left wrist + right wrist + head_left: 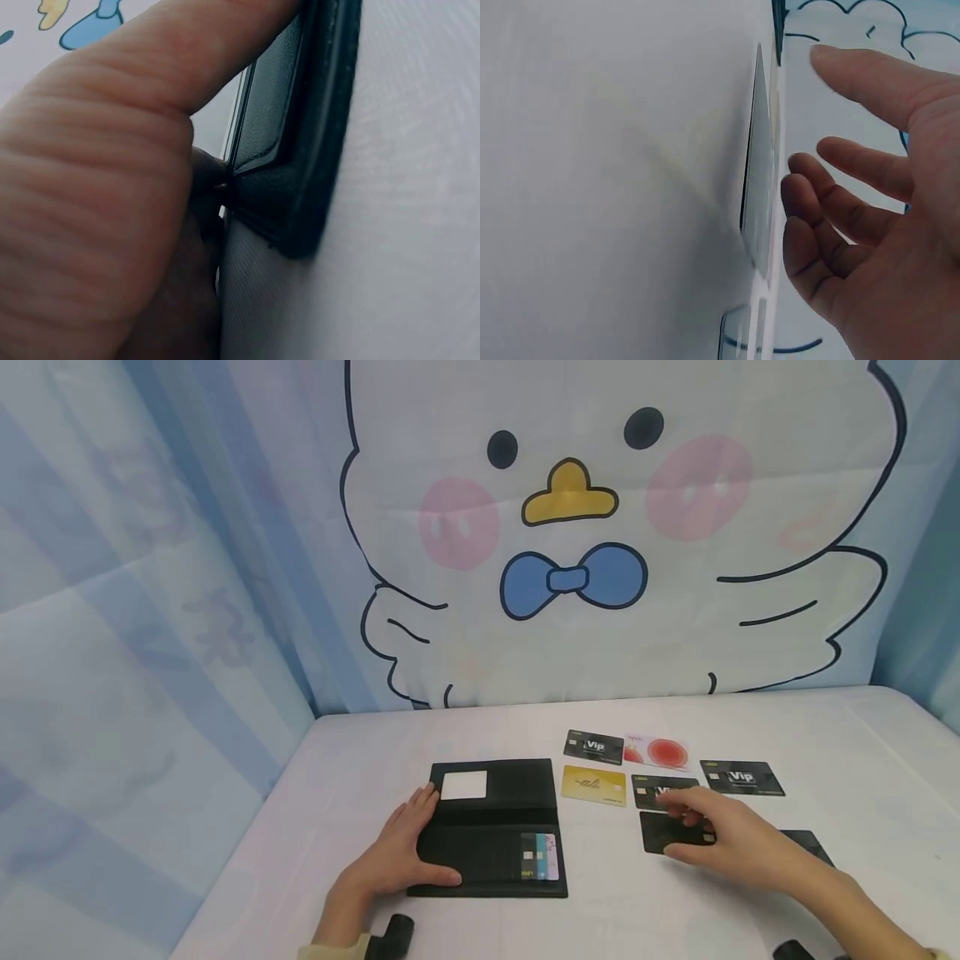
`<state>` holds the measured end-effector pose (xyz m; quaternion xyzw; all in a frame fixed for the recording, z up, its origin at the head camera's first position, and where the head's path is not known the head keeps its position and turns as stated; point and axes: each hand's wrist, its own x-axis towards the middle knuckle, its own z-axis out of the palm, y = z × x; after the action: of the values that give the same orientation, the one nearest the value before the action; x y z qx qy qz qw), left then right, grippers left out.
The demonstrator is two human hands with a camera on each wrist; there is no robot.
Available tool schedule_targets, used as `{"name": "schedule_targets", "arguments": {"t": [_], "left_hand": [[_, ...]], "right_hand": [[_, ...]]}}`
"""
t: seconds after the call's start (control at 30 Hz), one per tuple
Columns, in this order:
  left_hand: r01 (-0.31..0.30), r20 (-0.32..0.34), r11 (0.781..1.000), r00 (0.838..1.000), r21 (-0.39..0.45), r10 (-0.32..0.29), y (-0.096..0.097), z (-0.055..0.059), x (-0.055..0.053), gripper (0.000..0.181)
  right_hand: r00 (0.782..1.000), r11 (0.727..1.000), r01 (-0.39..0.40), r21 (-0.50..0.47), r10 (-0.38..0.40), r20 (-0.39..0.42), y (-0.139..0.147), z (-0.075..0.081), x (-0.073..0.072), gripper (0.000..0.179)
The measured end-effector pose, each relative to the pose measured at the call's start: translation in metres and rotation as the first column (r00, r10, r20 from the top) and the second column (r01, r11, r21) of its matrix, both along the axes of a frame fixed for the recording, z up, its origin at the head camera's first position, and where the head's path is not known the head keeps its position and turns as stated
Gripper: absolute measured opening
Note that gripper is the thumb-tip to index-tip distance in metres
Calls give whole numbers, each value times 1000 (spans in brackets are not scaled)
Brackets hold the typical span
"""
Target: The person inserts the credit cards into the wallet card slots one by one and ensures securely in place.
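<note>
So we've got a black wallet (480, 860) lying unfolded on the worktop (615, 914), with the left hand (397, 852) resting on its left edge. The fingers there are fairly straight and the thumb stretches over the lower half. We read that as a steadying press rather than a pinch, probably so the thing lies flat and doesn't slide. A few bank-type cards (541, 860) sit overlapped at the lower right, stepped so a strip of each shows, which we guess makes them easy to tell apart. There's a white patch (464, 785) on the upper half too.

Meanwhile the right hand (738, 843) hovers over a dark card (663, 835), fingers loosely bent, thumb apart, nothing pinched. The right wrist view gives us a gap between fingertips and worktop. The gold card (594, 786), pink card (657, 752) and Vip cards (742, 777) lie flat nearby, seemingly laid out for easy reach. Another black card (812, 843) is partly hidden by the right forearm (855, 906).
</note>
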<state>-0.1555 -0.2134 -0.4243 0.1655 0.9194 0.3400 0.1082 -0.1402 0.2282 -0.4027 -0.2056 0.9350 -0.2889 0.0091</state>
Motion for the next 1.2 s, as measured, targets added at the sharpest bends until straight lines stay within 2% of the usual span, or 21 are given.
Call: {"name": "schedule_targets", "arguments": {"t": [0.33,0.7,1.2], "left_hand": [[-3,1,1000,1000,5,3,0,-2,0,120],[1,-6,1000,1000,7,-1,-1,0,1,120],[-8,1,1000,1000,2,8,0,-1,1,120]], "right_hand": [[998,997,44,62,-47,51,27,-4,-6,61],[994,987,66,144,-77,72,37,-3,-12,55],[982,988,81,132,-102,157,37,-4,-16,55]]}}
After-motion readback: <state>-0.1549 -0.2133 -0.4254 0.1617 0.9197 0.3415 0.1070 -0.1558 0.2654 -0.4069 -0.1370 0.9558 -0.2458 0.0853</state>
